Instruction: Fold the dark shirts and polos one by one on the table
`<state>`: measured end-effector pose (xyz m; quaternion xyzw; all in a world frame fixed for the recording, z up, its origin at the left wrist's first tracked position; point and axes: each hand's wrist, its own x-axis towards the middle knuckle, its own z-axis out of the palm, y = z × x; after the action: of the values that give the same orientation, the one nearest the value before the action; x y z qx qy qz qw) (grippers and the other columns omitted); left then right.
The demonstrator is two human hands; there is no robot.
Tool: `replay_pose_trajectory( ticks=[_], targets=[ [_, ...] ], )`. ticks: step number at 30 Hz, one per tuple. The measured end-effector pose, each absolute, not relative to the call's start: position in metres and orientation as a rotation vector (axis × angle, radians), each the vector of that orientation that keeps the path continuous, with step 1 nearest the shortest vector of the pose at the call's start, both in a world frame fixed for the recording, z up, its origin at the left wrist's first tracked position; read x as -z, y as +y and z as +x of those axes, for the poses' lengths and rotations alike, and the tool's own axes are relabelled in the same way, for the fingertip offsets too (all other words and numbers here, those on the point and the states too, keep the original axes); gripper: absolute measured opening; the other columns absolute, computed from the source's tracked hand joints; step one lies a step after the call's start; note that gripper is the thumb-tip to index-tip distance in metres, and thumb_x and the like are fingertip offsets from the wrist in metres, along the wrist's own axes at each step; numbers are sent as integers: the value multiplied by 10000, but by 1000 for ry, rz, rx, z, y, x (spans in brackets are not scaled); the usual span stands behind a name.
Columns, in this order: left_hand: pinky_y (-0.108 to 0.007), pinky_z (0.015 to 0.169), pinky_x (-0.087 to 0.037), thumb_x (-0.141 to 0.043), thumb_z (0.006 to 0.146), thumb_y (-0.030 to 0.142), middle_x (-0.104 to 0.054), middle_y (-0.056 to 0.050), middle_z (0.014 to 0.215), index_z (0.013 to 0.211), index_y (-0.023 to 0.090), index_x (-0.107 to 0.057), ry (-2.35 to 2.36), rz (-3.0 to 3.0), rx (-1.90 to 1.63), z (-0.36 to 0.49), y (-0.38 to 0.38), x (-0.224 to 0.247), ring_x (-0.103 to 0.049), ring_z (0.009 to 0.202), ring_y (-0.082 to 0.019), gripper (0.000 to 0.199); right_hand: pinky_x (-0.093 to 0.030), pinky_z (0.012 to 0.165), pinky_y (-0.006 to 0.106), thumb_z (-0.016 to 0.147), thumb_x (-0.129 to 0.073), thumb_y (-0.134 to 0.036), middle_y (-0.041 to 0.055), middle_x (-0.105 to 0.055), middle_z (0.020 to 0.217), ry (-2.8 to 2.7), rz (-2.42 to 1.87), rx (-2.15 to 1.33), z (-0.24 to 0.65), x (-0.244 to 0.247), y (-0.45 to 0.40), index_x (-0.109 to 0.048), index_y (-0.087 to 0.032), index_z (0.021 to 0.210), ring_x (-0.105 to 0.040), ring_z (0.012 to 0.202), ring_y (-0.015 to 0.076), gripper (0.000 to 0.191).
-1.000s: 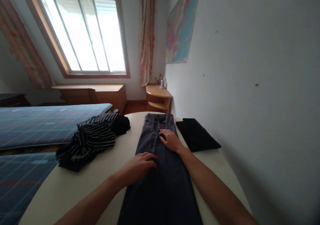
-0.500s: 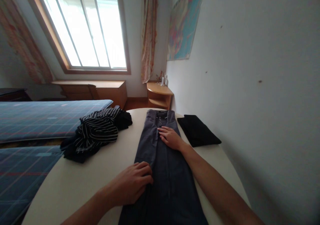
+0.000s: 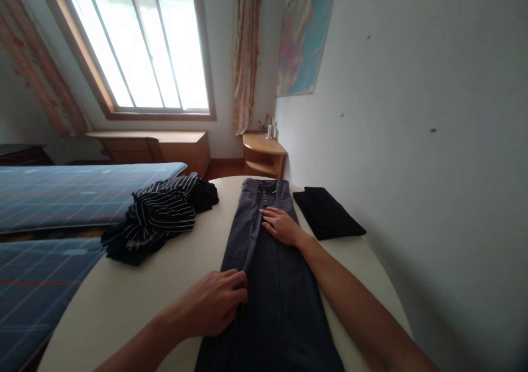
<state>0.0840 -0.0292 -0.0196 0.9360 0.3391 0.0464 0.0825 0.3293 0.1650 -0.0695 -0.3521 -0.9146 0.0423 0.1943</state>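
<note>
Dark blue-grey trousers (image 3: 284,284) lie lengthwise on a cream round-edged table (image 3: 173,275). Their waistband, with several buttons below it, is at the far end; the near end runs out of view. My left hand (image 3: 223,300) is closed, its curled fingers pinching the cloth by the left side, and a raised crease runs from there toward the waist. Below the buttons, my right hand (image 3: 281,226) lies flat on the trousers with its fingers stretched out.
A folded black garment (image 3: 328,213) lies right of the trousers, near the white wall (image 3: 445,207). Heaped striped black clothing (image 3: 160,212) sits at the table's left edge, beside blue plaid mattresses (image 3: 82,193). Beyond stand a low wooden desk (image 3: 185,146) and a corner shelf (image 3: 264,146).
My left hand has shifted slightly left with the pinched cloth, and the crease beside it stands out more. My right hand stays at nearly the same spot.
</note>
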Motion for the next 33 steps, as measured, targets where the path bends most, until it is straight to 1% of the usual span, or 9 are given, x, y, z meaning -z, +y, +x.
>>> replay_pose_trajectory(
  ticks=[3, 5, 8, 13, 16, 19, 22, 26, 33],
  targets=[
    [-280, 680, -428, -520, 733, 42, -627, 4, 959, 891, 233, -532, 992, 2754, -144, 87, -32, 16, -599, 869, -168, 247, -311, 1166, 465, 989, -469, -330, 78, -544, 1442, -2549, -977, -149, 330, 70, 166, -692, -191, 1214, -422, 1382, 257, 346],
    [-281, 658, -419, -526, 719, 42, -623, 10, 904, 937, 247, -543, 979, 2742, -139, 89, -34, 15, -601, 851, -170, 300, -313, 1166, 465, 986, -472, -330, 80, -544, 1442, -2540, -979, -162, 330, 70, 166, -694, -191, 1209, -424, 1381, 257, 343],
    [-284, 655, -414, -537, 708, 54, -620, 10, 940, 985, 275, -571, 953, 2727, -120, 93, -38, 13, -616, 867, -172, 357, -314, 1166, 465, 984, -475, -322, 80, -543, 1442, -2534, -983, -163, 330, 70, 166, -693, -190, 1209, -431, 1376, 257, 340],
    [-283, 661, -417, -535, 663, 52, -625, 18, 953, 882, 245, -525, 903, 2702, -145, 98, -43, 15, -619, 858, -167, 292, -316, 1167, 453, 985, -476, -311, 76, -550, 1437, -2542, -979, -135, 330, 71, 167, -693, -186, 1210, -438, 1373, 254, 337],
    [-280, 645, -420, -542, 689, 63, -631, 27, 890, 940, 254, -512, 845, 2715, -162, 102, -46, 17, -610, 812, -162, 317, -321, 1165, 456, 983, -480, -315, 75, -562, 1424, -2525, -977, -155, 331, 73, 169, -698, -194, 1204, -447, 1366, 249, 333],
    [-281, 627, -416, -557, 744, 91, -641, 34, 915, 984, 283, -549, 789, 2734, -153, 107, -48, 20, -618, 828, -157, 307, -324, 1163, 455, 984, -475, -316, 75, -567, 1419, -2510, -982, -167, 331, 75, 171, -701, -193, 1199, -451, 1364, 245, 335],
    [-281, 614, -407, -579, 715, 96, -634, 37, 917, 894, 270, -565, 768, 2730, -121, 111, -50, 21, -615, 839, -155, 250, -322, 1164, 455, 988, -469, -323, 73, -564, 1423, -2507, -994, -157, 331, 76, 172, -702, -193, 1199, -446, 1366, 245, 340],
    [-288, 587, -391, -595, 686, 118, -616, 20, 876, 780, 224, -501, 771, 2746, -55, 114, -50, 17, -599, 802, -162, 170, -315, 1169, 438, 993, -463, -332, 69, -560, 1427, -2536, -1004, -125, 331, 75, 171, -707, -190, 1191, -435, 1375, 246, 345],
    [-307, 560, -369, -599, 730, 165, -609, 11, 882, 752, 215, -470, 745, 2874, -18, 116, -52, 17, -592, 800, -175, 140, -328, 1159, 438, 996, -456, -320, 72, -579, 1407, -2519, -1001, -147, 331, 74, 170, -707, -182, 1190, -446, 1366, 249, 346]
  ],
)
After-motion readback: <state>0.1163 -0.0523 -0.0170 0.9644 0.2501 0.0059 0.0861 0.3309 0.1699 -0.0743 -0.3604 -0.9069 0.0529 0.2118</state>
